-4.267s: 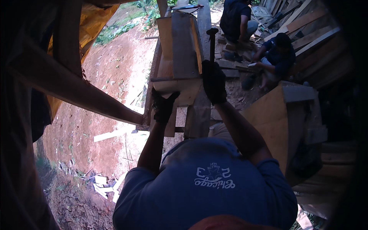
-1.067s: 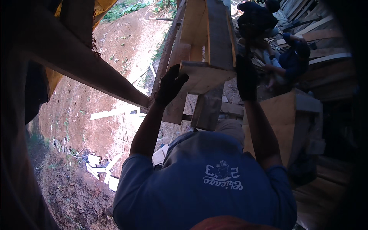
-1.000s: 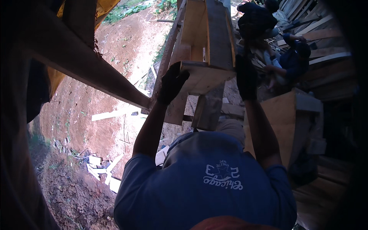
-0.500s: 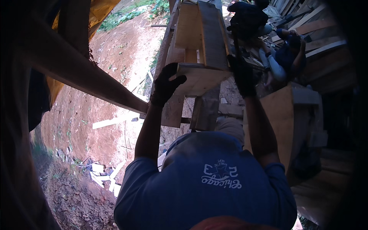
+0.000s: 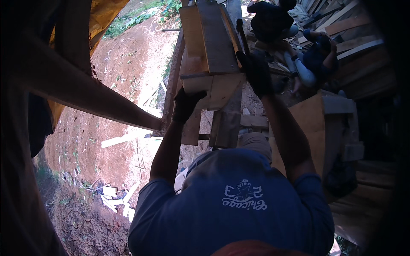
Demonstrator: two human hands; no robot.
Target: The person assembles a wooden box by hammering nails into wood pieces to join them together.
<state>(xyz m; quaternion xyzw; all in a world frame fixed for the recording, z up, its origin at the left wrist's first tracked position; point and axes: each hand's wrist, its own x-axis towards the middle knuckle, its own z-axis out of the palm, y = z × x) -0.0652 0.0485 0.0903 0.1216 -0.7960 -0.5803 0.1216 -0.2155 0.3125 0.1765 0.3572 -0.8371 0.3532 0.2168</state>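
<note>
A long wooden box [image 5: 220,42] of joined boards lies on a plank bench in front of me, its pale end panel [image 5: 222,89] facing my body. My left hand [image 5: 186,104], in a dark glove, grips the lower left edge of that panel, thumb across its face. Also gloved in black, my right hand [image 5: 257,77] is closed round a dark hammer-like tool [image 5: 242,36] that points away from me. The right fingers lie beside the box's near right corner; whether they touch it I cannot tell.
A thick wooden beam [image 5: 106,102] slants in from the left. Two other people [image 5: 271,21] are at the far right among stacked boards [image 5: 354,25]. A large plywood piece [image 5: 305,132] stands right of my arm. Wood scraps [image 5: 115,198] lie on the soil at lower left.
The box has turned and shifted left, so its end panel now shows more squarely. My left hand has moved lower on the panel; my right hand has moved left with the tool.
</note>
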